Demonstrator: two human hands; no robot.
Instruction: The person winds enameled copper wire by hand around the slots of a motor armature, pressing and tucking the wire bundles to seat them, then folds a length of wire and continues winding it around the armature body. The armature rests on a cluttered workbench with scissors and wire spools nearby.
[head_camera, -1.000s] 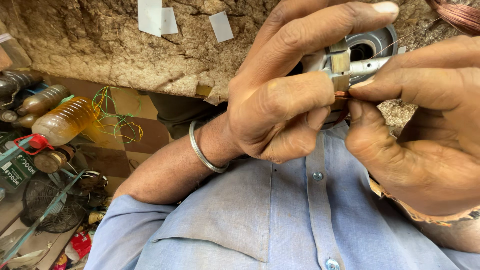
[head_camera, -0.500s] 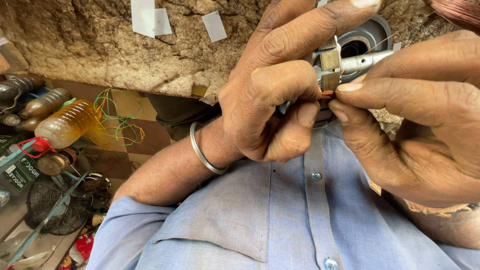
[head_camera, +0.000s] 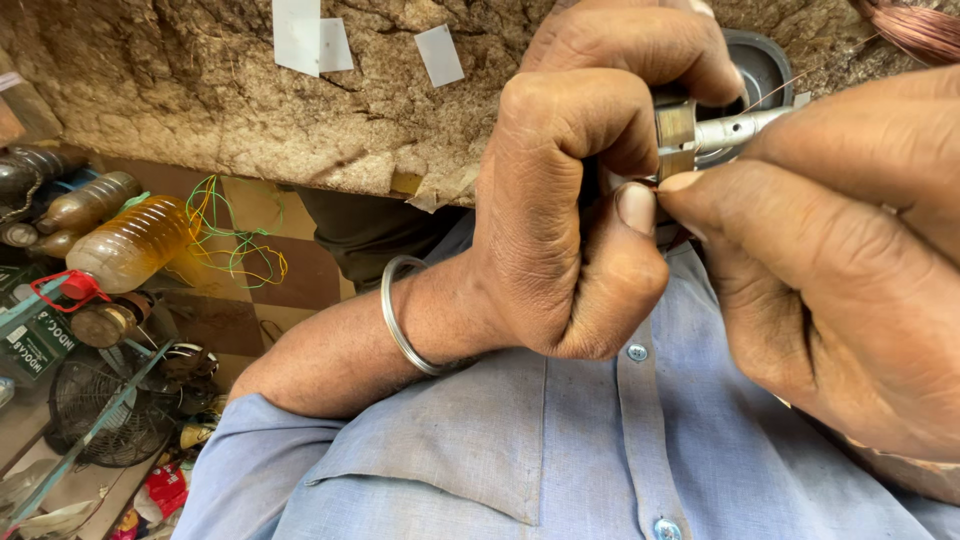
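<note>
My left hand (head_camera: 575, 190) is curled tightly around a small metal motor part (head_camera: 700, 125) with a round shaft sticking out to the right. A steel bangle (head_camera: 398, 318) sits on that wrist. My right hand (head_camera: 835, 270) pinches at the part from the right, thumb tip meeting the left thumb, apparently on a thin copper wire (head_camera: 770, 88) that runs up toward a coil of copper wire (head_camera: 915, 28) at the top right. Most of the part is hidden by my fingers. Below the hands is my blue buttoned shirt (head_camera: 600, 450).
A rough wooden bench top (head_camera: 230, 100) with white paper slips fills the upper left. On the floor at left lie plastic bottles with amber liquid (head_camera: 130, 245), loose coloured wires (head_camera: 235, 235), a fan guard (head_camera: 105, 410) and other clutter.
The view has closed in on my hands. My left fingers have curled tighter over the part, and my right thumb and finger have moved in against the left thumb.
</note>
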